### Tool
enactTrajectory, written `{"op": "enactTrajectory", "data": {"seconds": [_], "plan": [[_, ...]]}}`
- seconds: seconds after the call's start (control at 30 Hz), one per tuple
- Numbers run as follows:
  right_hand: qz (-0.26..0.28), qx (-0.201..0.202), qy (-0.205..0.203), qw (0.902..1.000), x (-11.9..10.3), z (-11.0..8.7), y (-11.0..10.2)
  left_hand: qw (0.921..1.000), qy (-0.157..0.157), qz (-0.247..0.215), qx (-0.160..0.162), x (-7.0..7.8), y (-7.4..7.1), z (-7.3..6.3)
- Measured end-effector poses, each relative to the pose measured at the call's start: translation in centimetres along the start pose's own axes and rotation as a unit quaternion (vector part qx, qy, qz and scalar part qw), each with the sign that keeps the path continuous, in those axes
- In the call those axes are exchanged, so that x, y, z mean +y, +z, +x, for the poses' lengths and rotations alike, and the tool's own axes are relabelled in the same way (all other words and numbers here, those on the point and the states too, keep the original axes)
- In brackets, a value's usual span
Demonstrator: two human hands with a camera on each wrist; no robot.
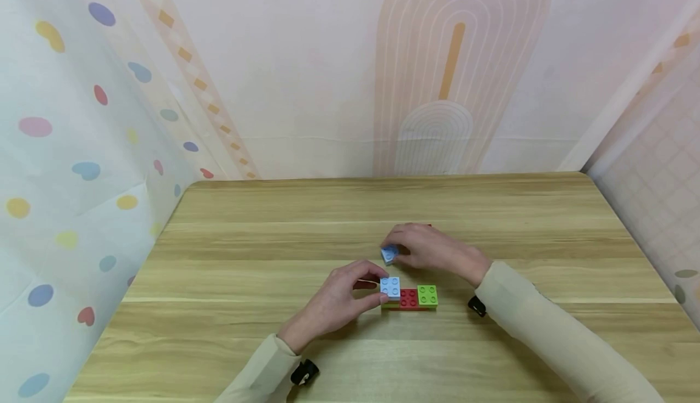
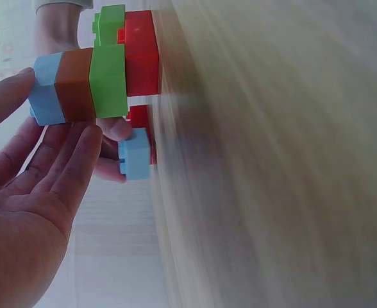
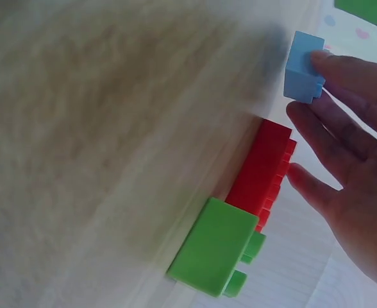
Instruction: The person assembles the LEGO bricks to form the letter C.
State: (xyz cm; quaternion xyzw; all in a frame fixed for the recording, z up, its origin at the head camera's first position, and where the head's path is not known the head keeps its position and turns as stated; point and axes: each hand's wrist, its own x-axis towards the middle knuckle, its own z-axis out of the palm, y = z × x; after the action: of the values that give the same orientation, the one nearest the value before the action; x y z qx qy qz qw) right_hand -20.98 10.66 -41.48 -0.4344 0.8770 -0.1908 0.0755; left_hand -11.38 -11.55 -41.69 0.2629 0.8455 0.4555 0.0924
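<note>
— What are the fingers of the left hand (image 1: 346,295) doing?
— Gripping the top light blue brick (image 1: 390,287), thumb on one side and a finger on the other
— And beneath that?
— A brown brick (image 2: 75,86), then a lower green brick (image 2: 109,81), all stacked on the left end of the red base (image 2: 142,54); another green brick (image 1: 427,295) sits at the right end, with bare red studs between
— And the right hand (image 1: 434,251)?
— Its fingers are drawn narrow around a second light blue brick (image 1: 389,256), just beyond the stack; I cannot tell whether that brick touches the bench (image 1: 262,220)
— Anything near it?
— A loose red brick (image 3: 259,168) lies studs up on the bench, with a loose green brick (image 3: 213,247) just beside it; from the head view the right hand hides most of that spot
— Farther out?
— Beige sleeves (image 1: 547,324), a black device (image 1: 304,372) at each cuff, and past the bench's far edge pale curtains (image 1: 306,87) printed with arches and coloured spots
</note>
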Motion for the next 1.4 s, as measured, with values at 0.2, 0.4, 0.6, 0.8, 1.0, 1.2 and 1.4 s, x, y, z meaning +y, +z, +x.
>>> {"op": "enactTrajectory", "data": {"seconds": [0.2, 0.4, 0.6, 0.8, 1.0, 1.2, 1.4], "plan": [[0.006, 0.009, 0.003, 0.9999, -0.6, -0.7, -0.6, 1.0, -0.004, 0.0, -0.001, 0.0, 0.0, 0.0], [0.015, 0.023, -0.002, 0.9996, -1.1, -1.4, -1.0, 1.0, -0.006, 0.004, -0.002, 0.0, 0.0, 0.0], [0.026, 0.047, -0.013, 0.9985, -1.5, -2.0, -1.3, 1.0, -0.001, -0.003, 0.002, -0.1, 0.0, 0.1], [0.033, 0.063, -0.014, 0.9974, -1.9, -2.5, -1.5, 0.9999, 0.003, -0.009, 0.005, -0.2, 0.1, 0.0], [0.045, 0.074, -0.017, 0.9961, -2.1, -3.0, -1.7, 0.9999, 0.006, -0.008, 0.005, -0.3, 0.1, 0.0], [0.059, 0.09, -0.022, 0.9939, -2.3, -3.5, -1.9, 0.9999, 0.008, -0.007, 0.006, -0.3, 0.1, 0.0], [0.063, 0.097, -0.014, 0.9932, -2.6, -3.9, -2.1, 0.9999, 0.009, -0.008, 0.007, -0.4, 0.1, 0.0]]}}
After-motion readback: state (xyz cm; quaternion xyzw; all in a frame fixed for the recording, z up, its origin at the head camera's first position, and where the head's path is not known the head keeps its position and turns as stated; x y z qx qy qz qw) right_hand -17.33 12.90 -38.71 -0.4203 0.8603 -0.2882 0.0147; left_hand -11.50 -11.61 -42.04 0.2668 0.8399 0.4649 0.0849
